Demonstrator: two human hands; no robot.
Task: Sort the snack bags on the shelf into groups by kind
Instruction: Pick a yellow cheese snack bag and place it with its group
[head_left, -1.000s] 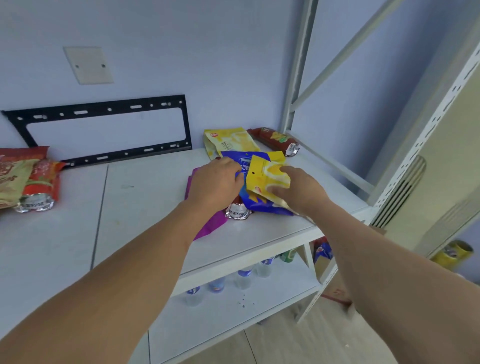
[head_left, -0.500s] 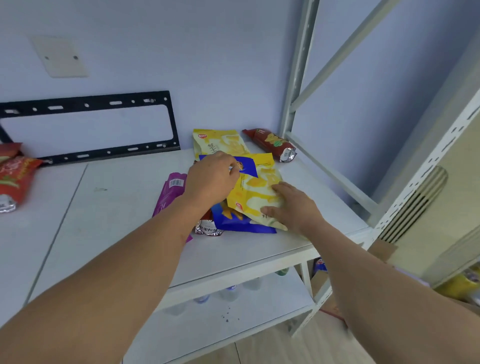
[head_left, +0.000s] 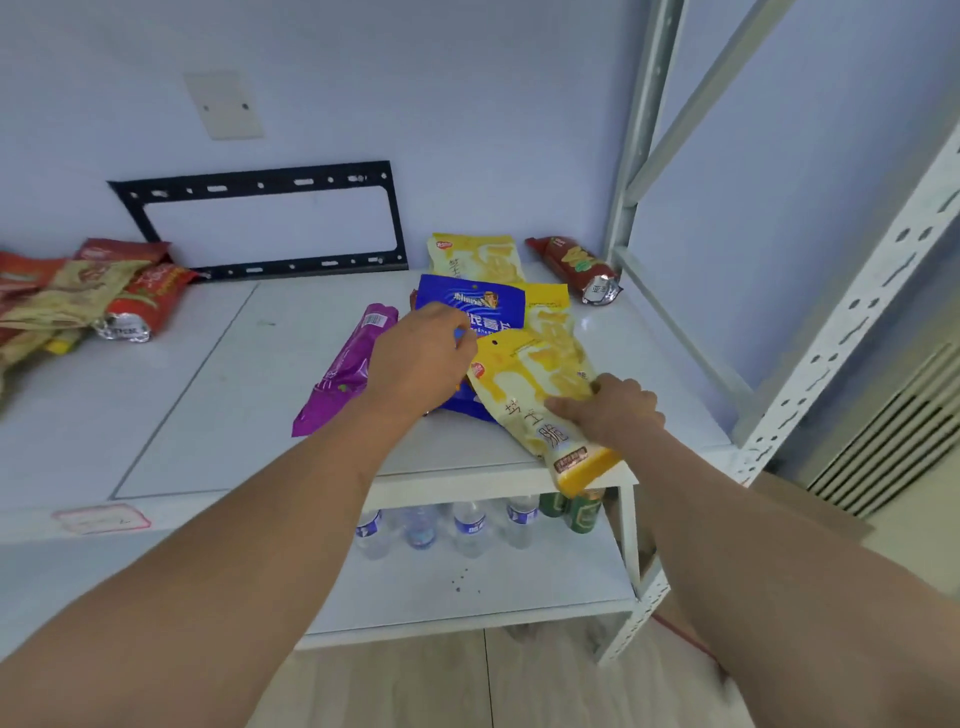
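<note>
Head view, my left hand pinching one blue bag, my right hand gripping one of three yellow bags beside it at the shelf edge, one purple bag left of blue.

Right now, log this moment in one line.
left hand: grips blue bag | right hand: holds yellow bag | sorting unfinished

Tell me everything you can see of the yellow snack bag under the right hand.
The yellow snack bag is a glossy, flat plastic pouch printed with pale chips, a small red logo near its top and dark characters lower down. It lies at an angle on the white shelf, its darker yellow bottom edge jutting past the shelf's front edge. The right hand grips its right side. Its top overlaps a blue bag and another yellow bag. The left hand sits beside its top.
</note>
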